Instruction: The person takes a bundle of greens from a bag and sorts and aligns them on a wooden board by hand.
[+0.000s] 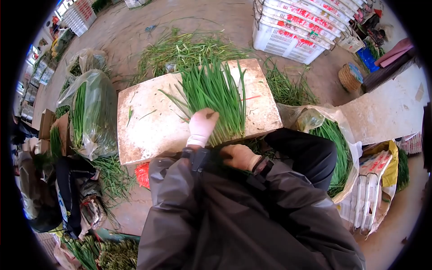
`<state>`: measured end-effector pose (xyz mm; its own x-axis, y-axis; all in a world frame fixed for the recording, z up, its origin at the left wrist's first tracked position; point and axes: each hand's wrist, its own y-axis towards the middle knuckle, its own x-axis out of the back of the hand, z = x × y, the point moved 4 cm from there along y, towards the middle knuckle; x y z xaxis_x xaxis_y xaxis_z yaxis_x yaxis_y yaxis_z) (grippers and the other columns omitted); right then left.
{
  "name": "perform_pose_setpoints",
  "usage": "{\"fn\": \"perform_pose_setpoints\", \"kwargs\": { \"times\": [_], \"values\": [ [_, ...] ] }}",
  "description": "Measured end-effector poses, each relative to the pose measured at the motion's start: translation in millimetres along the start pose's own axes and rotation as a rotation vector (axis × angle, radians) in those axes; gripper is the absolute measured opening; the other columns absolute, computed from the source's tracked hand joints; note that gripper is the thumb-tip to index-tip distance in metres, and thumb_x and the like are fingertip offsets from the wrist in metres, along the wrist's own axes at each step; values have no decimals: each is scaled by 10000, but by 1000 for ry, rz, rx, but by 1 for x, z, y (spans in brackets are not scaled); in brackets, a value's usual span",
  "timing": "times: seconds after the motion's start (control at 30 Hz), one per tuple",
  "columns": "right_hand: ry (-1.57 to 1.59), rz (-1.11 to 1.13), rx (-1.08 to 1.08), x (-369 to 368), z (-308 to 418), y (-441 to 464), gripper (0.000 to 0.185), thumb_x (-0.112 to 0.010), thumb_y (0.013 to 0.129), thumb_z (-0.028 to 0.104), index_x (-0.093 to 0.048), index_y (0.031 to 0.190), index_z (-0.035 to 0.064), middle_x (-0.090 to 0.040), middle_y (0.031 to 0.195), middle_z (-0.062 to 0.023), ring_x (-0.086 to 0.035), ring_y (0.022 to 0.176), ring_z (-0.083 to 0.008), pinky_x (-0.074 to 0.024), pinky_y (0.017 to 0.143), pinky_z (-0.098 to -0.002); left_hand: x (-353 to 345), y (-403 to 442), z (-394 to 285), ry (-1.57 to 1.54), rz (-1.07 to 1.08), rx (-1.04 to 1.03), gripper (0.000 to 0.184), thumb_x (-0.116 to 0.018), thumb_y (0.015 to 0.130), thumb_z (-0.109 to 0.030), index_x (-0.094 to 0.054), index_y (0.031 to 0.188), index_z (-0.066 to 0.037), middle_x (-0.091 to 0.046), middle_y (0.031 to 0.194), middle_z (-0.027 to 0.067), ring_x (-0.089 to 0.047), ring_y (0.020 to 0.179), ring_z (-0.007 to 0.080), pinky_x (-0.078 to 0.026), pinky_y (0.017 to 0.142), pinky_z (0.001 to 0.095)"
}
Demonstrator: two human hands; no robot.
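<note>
A spread bundle of long green stalks (213,92) lies on a worn, dirt-specked white board (153,121), its pale ends toward me. My left hand (202,127), in a pale glove, rests on the left side of the bundle near the lower ends, fingers curled in among the stalks. Just below the board's front edge is my right hand (240,157), also gloved, beside the cut ends; its fingertips are in shadow and what they hold, if anything, cannot be made out. A thin red strip (253,97) lies at the bundle's right.
Loose stalks (180,49) litter the floor beyond the board. Plastic bags of stalks stand left (100,112) and right (335,148). Stacked white crates (288,42) rise at the back right, near a wicker basket (350,77). Another person's leg (72,189) shows at left.
</note>
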<state>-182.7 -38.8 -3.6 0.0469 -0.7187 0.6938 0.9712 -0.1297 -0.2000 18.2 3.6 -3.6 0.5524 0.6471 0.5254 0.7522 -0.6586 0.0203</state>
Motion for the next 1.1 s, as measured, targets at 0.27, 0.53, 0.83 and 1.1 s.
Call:
{"fn": "perform_pose_setpoints", "kwargs": {
  "times": [0.27,0.53,0.83,1.1],
  "values": [
    [12,-99,-11,7,17,10,257,-710,902,305,-744,1081,125,-739,1015,-155,-700,997,-366,-555,878,-470,15,3,18,-103,-236,55,205,-795,842,-264,-778,917,-75,-760,854,135,-750,851,310,-584,811,401],
    [128,-887,-206,75,-43,-8,188,-758,898,211,-708,1031,87,-734,908,-132,-716,872,-353,-566,783,-444,25,-4,12,37,-407,28,444,-820,784,-248,-688,1164,-62,-620,1323,202,-616,1175,404,-504,1013,461],
    [-307,-593,-362,72,-80,39,714,-748,870,400,-549,1436,12,-646,1315,-189,-605,1164,-401,-506,985,-489,-4,-12,1,288,-228,-3,713,-856,773,-319,-582,1383,-73,-485,1528,233,-469,1396,437,-391,1151,525],
    [-535,-519,-175,55,-63,48,577,-690,856,183,-591,1423,132,-647,1343,-74,-573,1228,-338,-492,1012,-473,-21,-12,-18,338,32,-185,770,-865,786,-339,-562,1420,-24,-425,1564,278,-444,1421,447,-413,1166,479]
  ]
}}
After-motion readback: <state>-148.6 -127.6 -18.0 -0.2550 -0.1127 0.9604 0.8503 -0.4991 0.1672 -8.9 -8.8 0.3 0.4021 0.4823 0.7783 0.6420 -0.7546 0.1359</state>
